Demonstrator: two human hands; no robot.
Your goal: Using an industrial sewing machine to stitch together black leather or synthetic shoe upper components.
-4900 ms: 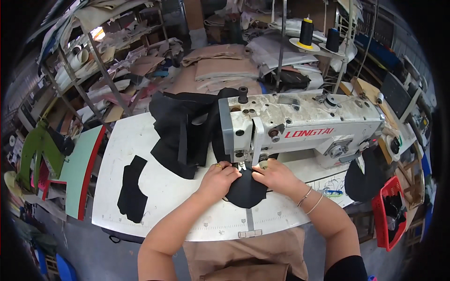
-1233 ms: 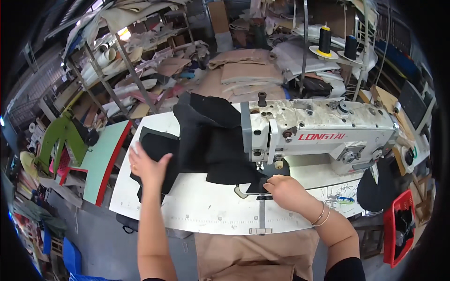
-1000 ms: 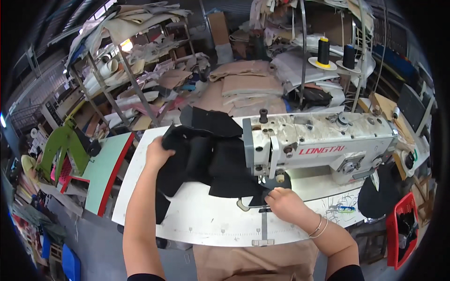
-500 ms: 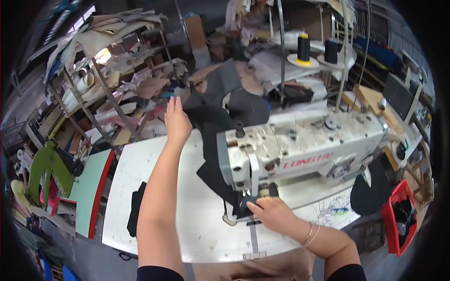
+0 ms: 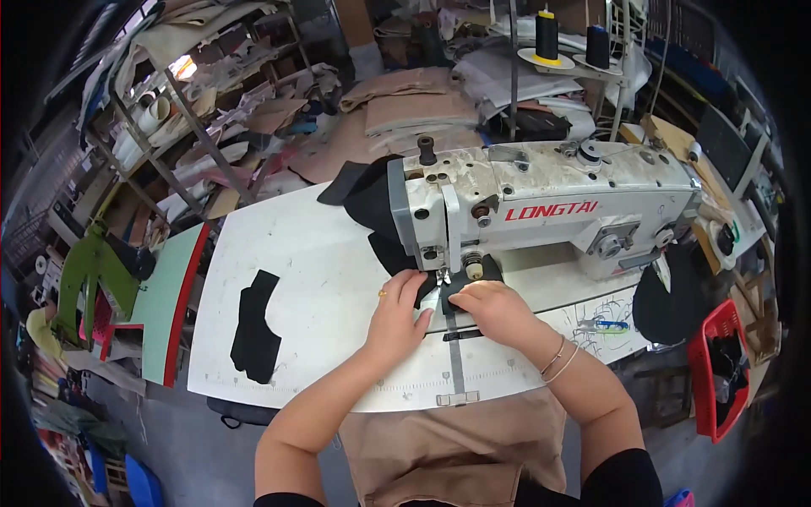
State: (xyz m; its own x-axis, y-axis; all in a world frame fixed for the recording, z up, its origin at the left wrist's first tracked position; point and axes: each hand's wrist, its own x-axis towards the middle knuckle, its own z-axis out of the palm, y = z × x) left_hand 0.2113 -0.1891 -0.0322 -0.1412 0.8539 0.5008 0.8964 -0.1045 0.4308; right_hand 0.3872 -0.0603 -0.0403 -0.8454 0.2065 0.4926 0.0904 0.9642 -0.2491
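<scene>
Beneath the head of a white sewing machine, black fabric spreads behind and left of the needle area, with a strip running toward the presser foot. My left hand lies just left of the foot, fingertips on the edge of that fabric and thumb held apart over the white table. My right hand is closed at a small dark fabric piece right of the foot, fingers together on its edge. The fingers partly cover where the pieces meet.
A separate black cut piece lies on the white tabletop at left. Thread cones stand behind the machine. A red basket is at right, a green machine at left. Shelves of material fill the back.
My left hand has come back from the far-left fabric to the presser foot. The large black fabric has dropped lower behind the machine head. My right hand stays near the foot. The view has tilted.
</scene>
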